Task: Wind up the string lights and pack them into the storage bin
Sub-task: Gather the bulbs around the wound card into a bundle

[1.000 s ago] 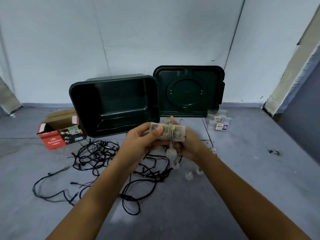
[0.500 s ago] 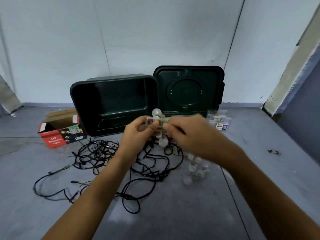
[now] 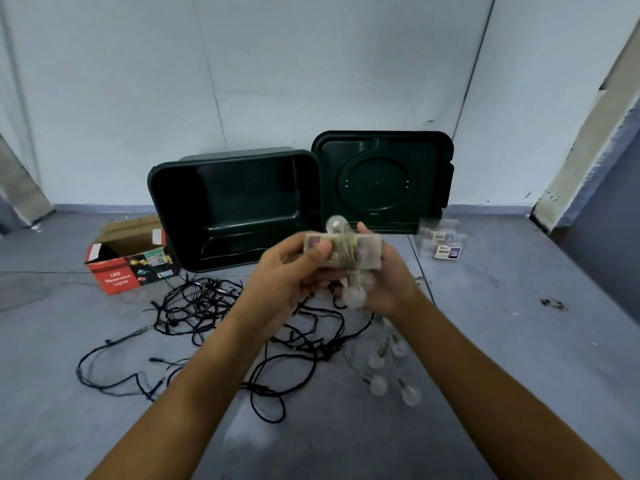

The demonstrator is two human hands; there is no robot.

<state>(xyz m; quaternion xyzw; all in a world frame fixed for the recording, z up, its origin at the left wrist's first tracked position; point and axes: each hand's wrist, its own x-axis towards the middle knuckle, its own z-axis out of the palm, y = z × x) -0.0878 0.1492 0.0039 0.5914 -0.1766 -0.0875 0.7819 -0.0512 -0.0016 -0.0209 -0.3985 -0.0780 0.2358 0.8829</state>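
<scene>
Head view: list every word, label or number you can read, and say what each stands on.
"LED Decorative Lights": red side of the cardboard box.
Sticker on that box: too small to read.
Labels on the small clear packs: blurred.
Print on the clear case: blurred.

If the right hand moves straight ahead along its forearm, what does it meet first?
The right hand, holding the string lights, would probably reach the storage bin, at its open mouth; depth is unclear.
</scene>
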